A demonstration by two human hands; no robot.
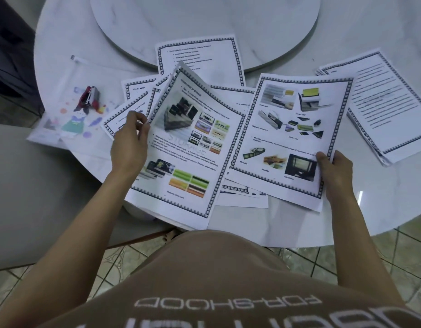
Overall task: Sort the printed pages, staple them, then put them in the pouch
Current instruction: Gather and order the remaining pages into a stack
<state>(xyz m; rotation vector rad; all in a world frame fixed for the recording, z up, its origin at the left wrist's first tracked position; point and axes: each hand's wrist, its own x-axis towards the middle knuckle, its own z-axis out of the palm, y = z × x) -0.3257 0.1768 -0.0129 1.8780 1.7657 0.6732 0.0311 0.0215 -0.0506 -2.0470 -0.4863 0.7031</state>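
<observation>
Printed pages with chequered borders lie scattered over the white round table (299, 221). My left hand (130, 143) pinches the left edge of a page with cassette pictures (192, 143), lifting it off the pile. A page showing smart cards and microfilm (290, 133) is held at its lower right corner by my right hand (335, 176). A sorted stack of text pages (380, 105) rests at the right. On the clear pouch with cartoon print (69, 114) at the left lies a red stapler (89, 98).
A raised marble turntable (204, 27) fills the table's middle, with one page (200, 58) leaning onto its rim. A grey chair seat (39, 197) stands at the left. Tiled floor shows below the table edge.
</observation>
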